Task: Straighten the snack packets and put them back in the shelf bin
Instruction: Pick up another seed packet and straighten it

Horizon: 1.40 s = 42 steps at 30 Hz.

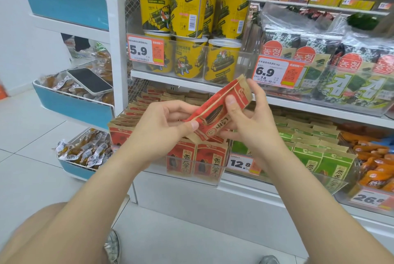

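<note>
Packet (213, 112) slants, top toward upper right.

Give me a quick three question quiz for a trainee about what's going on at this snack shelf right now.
1. True or false: the left hand and the right hand both hold the red packet.
2. What lies on the snacks in the blue side bin? A) a phone B) a wallet C) a set of keys
3. Fill in: the price tag in front of the yellow tubs reads ___.
Key: 1 true; 2 A; 3 5.9
</note>
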### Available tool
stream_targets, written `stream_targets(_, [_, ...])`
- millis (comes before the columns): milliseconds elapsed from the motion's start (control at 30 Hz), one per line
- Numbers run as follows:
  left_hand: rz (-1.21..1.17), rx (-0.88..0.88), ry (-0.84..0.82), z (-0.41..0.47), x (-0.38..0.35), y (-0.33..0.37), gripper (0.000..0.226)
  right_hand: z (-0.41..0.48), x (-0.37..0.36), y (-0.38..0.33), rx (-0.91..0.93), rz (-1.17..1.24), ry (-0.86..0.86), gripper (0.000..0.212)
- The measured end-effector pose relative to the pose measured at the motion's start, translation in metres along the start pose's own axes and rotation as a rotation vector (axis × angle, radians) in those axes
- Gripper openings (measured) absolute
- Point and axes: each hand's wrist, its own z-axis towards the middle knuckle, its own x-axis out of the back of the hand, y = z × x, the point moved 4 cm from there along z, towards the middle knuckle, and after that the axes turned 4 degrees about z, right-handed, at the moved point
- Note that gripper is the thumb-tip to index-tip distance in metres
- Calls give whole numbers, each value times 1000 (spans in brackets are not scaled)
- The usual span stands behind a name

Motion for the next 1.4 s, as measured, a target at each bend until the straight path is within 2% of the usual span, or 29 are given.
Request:
stream_targets(67, [12, 31, 16, 2, 4, -2, 22, 5, 5, -5, 51, -119, 7, 34])
stream_targets(167, [92, 27, 46, 4, 9, -5, 21, 6, 7, -8, 79, -168, -61, 16])
stream_targets(300, [111, -26, 50, 8, 15, -8, 22, 3, 1, -14, 223, -230, -115, 14])
stream_targets(433, [164, -66, 136, 14, 22, -10, 27, 3, -9, -12, 344, -233, -123, 15])
stream_targets(500, [195, -55, 172, 18, 25, -16, 25, 8, -11, -7, 385, -252, -70, 16])
stream_targets(633, [326, 31, 252, 26, 32, -31, 43, 19, -6, -1, 466, -299, 161, 17])
stream_targets(733, [593, 53, 134, 29, 32, -37, 31, 23, -10, 2, 522, -399, 191, 12])
stream_targets(833, [922, 34, -39, 29, 28, -43, 40, 26, -26, 9, 549, -480, 118, 10])
stream_targets(933, [1140, -6, -149, 34, 25, -49, 36, 32, -44, 17, 569, -679, -21, 16])
stream_targets(1033, [1168, -38, -176, 38, 25, -54, 31, 36, -60, 26, 544, -899, -139, 15])
stream_targets(1233, [1167, -122, -154, 43, 28, -57, 18, 52, -79, 41, 428, -998, -249, 26])
stream_targets(1400, [1196, -152, -97, 48, 30, -61, 14, 67, -92, 55, 133, -1116, -531, 31])
